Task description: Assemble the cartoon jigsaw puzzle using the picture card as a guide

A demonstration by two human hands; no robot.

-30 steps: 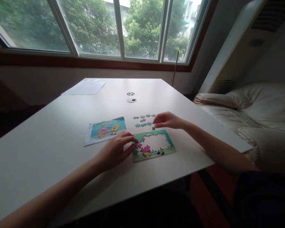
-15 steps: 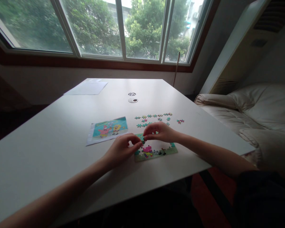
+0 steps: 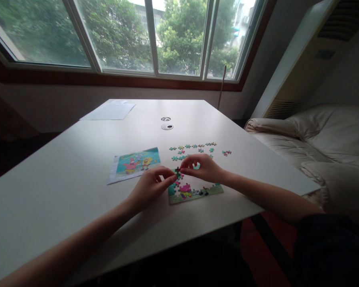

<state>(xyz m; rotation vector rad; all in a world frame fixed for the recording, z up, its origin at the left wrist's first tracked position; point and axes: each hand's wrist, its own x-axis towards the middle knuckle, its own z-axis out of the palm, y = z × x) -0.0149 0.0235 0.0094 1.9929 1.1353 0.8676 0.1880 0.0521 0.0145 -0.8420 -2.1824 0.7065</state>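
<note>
A dark jigsaw puzzle piece [image 3: 177, 171] is raised over the left side of a partly filled puzzle board [image 3: 197, 197]. My left hand [image 3: 152, 184] pinches it from the left between thumb and fingertips. From the other side, my right hand [image 3: 204, 167] has thumb and forefinger closed at the piece's edge. Joined pieces with a pink and yellow figure [image 3: 185, 190] lie in the lower left of the board. Part of the board's upper edge is hidden behind my right hand.
Loose puzzle pieces [image 3: 188, 146] lie in rows beyond the board, with a small cluster [image 3: 226, 152] to their right. A cartoon picture sheet [image 3: 134, 162] is left of the board. Farther off are white paper [image 3: 110, 111] and a round table fitting [image 3: 167, 126]. A sofa [image 3: 287, 135] stands right.
The puzzle piece has tilted up and shows more of its face between my fingertips. Both hands have shifted very slightly left.
</note>
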